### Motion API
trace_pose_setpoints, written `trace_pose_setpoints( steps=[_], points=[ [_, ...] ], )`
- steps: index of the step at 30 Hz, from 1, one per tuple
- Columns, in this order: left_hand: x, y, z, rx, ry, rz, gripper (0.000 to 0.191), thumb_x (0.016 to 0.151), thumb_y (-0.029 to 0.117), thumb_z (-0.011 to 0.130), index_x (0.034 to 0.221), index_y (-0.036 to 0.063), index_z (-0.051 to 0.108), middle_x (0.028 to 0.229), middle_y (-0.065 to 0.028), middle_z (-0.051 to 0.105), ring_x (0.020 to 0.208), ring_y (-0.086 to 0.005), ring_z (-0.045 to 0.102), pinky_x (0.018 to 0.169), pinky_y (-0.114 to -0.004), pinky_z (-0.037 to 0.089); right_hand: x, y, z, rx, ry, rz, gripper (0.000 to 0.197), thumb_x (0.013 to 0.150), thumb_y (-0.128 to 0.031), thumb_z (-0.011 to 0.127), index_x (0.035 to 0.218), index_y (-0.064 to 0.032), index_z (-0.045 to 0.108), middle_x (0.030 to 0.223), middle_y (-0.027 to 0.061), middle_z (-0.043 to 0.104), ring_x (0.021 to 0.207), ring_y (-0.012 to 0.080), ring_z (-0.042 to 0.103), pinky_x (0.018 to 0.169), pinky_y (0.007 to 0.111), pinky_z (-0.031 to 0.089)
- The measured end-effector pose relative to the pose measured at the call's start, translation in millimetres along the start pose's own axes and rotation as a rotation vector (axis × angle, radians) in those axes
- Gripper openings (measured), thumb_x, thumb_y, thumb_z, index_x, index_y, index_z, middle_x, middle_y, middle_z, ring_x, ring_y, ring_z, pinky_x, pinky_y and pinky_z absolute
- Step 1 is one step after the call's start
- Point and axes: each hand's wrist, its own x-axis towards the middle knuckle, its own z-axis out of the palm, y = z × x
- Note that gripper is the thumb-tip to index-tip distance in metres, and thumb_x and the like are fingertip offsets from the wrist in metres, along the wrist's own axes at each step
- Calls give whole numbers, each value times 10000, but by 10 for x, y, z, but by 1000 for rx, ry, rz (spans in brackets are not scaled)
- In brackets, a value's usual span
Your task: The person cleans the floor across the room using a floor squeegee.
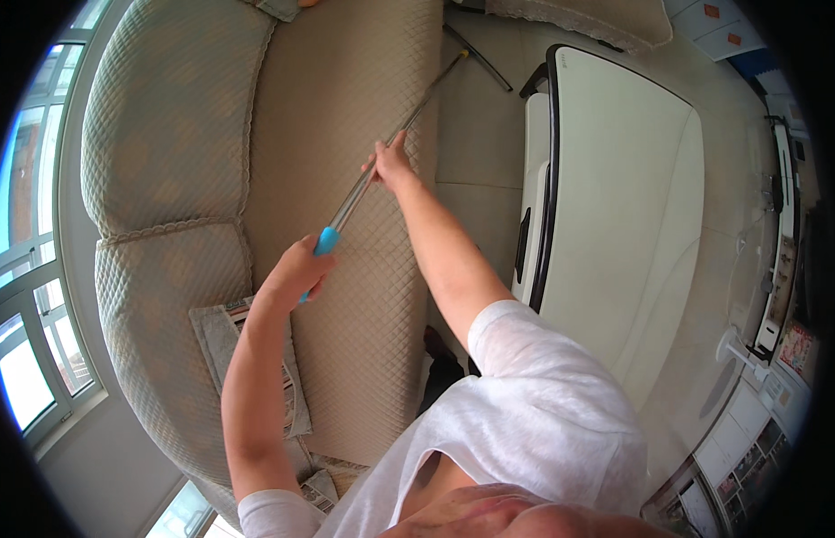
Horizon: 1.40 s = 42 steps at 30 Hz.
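Note:
My left hand (300, 267) is closed around the blue grip (327, 240) of a long metal pole (425, 96). Farther up, my right hand (390, 161) holds the metal shaft, its fingers wrapped about it. The pole slants over the seat of a quilted sofa to the floor at the upper right. A yellow joint (464, 54) links it to a thin dark bar (488, 66) lying at an angle on the tiles, the head of a mop or squeegee. Part of that bar may be hidden by the sofa edge.
The sofa (337, 101) has tall back cushions along the left and a patterned grey pillow (209, 336). A white table (619, 195) with a dark rim stands to the right, past a strip of tiled floor (478, 148). Another covered seat (586, 20) is at the top.

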Motion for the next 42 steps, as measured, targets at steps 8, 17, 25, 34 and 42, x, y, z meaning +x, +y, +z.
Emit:
trace_pose_setpoints(
  steps=[8,17,25,34,42],
  points=[
    [-227,-341,605,-44,-20,-102,350,759,120,541,1044,-30,404,545,-68,475,400,-147,472,328,-301,367,-467,377,-266,-50,25,90,696,871,-218,369,1317,-233,-165,723,66,478,489,181,535,347,298,436],
    [-822,-1082,1371,-118,-76,-232,408,761,112,555,1106,-5,372,572,-48,454,404,-120,447,333,-279,370,-1324,1099,-479,-146,44,170,696,853,-214,373,1321,-265,-140,660,74,502,415,175,518,312,288,443],
    [-1610,-2060,2140,-202,-93,-248,265,762,154,552,914,12,386,574,-85,497,429,-161,504,358,-306,413,-2340,1925,-534,-313,0,283,681,877,-224,344,1315,-228,-177,679,84,478,451,188,517,325,300,425],
    [-2924,-3276,2833,-23,19,-124,454,733,280,592,1084,23,460,887,-245,574,871,-380,552,730,-419,429,-3733,3073,-566,-523,-179,403,762,869,-231,362,1262,-173,-288,716,151,526,438,211,528,353,314,455],
    [-3613,-3770,3472,-141,122,-234,414,748,310,577,1063,59,483,922,-242,568,869,-379,554,710,-430,435,-4401,3364,-836,-526,-270,312,819,841,-219,413,1264,-152,-285,747,160,542,454,208,530,377,318,450]
  ],
)
